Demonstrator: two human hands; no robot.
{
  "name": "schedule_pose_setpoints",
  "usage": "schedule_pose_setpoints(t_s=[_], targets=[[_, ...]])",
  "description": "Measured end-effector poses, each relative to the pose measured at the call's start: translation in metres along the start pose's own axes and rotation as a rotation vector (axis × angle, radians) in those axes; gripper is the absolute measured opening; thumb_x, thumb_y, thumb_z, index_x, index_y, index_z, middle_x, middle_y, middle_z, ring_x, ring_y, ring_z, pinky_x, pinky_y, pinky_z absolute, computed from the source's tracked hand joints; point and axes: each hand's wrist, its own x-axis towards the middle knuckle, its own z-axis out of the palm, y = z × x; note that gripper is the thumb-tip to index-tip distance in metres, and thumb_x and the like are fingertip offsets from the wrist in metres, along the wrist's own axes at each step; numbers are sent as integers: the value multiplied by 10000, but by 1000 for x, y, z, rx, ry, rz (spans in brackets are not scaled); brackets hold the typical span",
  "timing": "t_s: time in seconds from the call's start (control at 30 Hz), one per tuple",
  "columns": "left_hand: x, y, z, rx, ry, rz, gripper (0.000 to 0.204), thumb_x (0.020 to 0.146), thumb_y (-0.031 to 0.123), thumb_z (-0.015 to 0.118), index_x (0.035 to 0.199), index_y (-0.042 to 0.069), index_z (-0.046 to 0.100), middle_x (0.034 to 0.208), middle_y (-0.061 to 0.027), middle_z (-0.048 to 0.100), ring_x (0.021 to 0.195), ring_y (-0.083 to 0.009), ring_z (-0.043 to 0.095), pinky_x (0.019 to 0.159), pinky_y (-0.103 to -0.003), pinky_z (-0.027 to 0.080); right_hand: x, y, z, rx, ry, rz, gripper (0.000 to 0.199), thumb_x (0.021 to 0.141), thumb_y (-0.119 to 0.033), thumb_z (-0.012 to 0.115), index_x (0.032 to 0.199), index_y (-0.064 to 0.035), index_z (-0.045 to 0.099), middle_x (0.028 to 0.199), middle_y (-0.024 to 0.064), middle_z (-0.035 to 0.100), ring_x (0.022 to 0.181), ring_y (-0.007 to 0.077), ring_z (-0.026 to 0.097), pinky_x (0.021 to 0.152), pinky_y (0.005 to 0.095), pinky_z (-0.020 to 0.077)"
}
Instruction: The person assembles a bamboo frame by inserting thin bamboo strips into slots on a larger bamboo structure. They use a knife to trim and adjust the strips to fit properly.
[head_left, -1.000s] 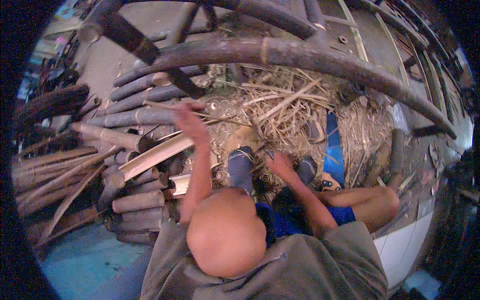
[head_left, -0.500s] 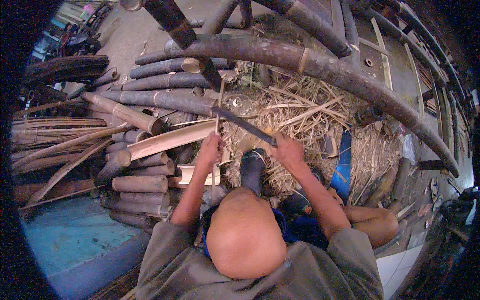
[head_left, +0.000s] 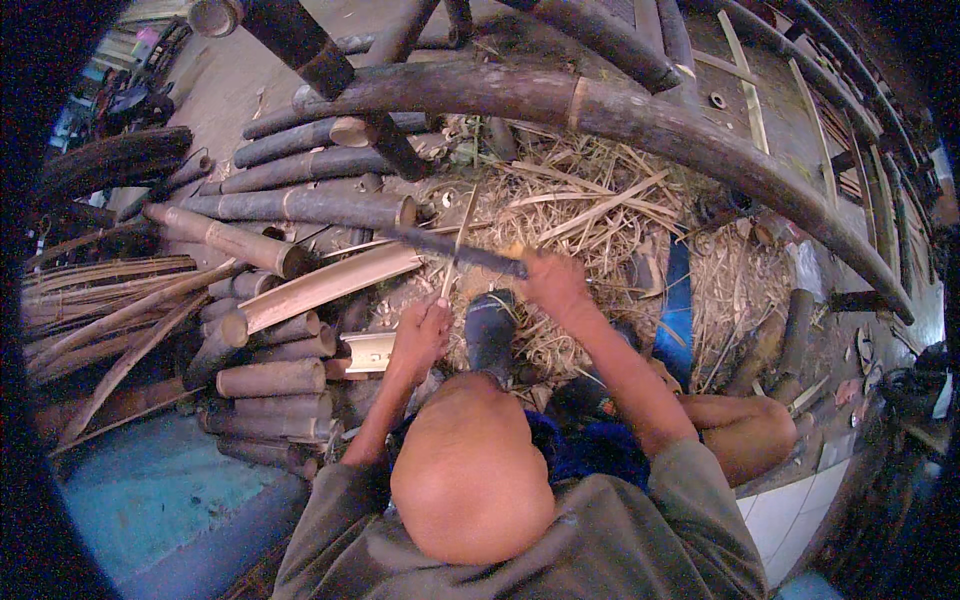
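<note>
My left hand (head_left: 422, 335) is closed around a thin pale bamboo strip (head_left: 466, 222), which points up and away, leaning a little right. In my right hand (head_left: 558, 290) is a long dark-bladed knife (head_left: 475, 257), its handle hidden by my fingers. The blade extends to the left and crosses the strip just above my left hand, slightly blurred. Whether the edge touches the strip I cannot tell. To the left of the strip lies a split bamboo half (head_left: 335, 285), pale inside face up. A shorter split piece (head_left: 370, 353) lies beside my left wrist.
A thick bamboo pole (head_left: 680, 130) of a frame arches across the far side. Bamboo shavings (head_left: 590, 210) cover the ground ahead. Cut bamboo lengths (head_left: 270, 378) are piled at left, near a blue surface (head_left: 170, 510). A blue strip (head_left: 676, 310) lies right of my right hand.
The knife and my right hand have moved slightly left and nearer relative to the strip. The strip's far end now leans right, and my left hand sits lower. The whole view has shifted a little.
</note>
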Motion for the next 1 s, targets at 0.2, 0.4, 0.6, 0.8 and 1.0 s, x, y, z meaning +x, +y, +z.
schedule_pose_setpoints(t_s=[0.2,0.4,0.6,0.8,1.0], targets=[[-37,-29,-25,347,-108,296,338,1050,341,505,1259,102,620,662,40,450,570,-58,417,461,-238,350,19,69,-7,38,-9,353,365,834,-386,708,1021,-74,678,867,202,720,824,384,715,732,505,574],[-26,-13,-19,12,-76,-5,242,1045,315,471,1004,89,549,645,7,462,510,-87,439,445,-260,363,-19,47,-1,82,-118,190,424,824,-410,679,1082,-73,677,928,198,724,826,382,707,735,517,568],[3,3,0,-182,-164,-141,215,1034,250,463,887,97,498,628,27,401,469,-88,393,391,-264,309,-57,-33,4,211,-123,-54,442,804,-393,745,1080,-71,620,899,170,714,797,385,711,708,525,569],[-6,2,4,-281,-157,-181,245,1045,262,476,1174,77,570,630,49,376,457,-65,358,378,-244,290,-38,-5,-1,135,-36,-13,380,773,-347,778,970,-70,609,849,204,703,768,418,701,673,525,557],[-15,-15,-14,-244,-264,-154,409,1056,302,489,1423,121,500,640,64,355,467,-49,335,391,-228,282,-21,39,-4,89,-10,74,332,778,-334,754,970,-98,620,878,181,711,799,413,702,718,533,561]])
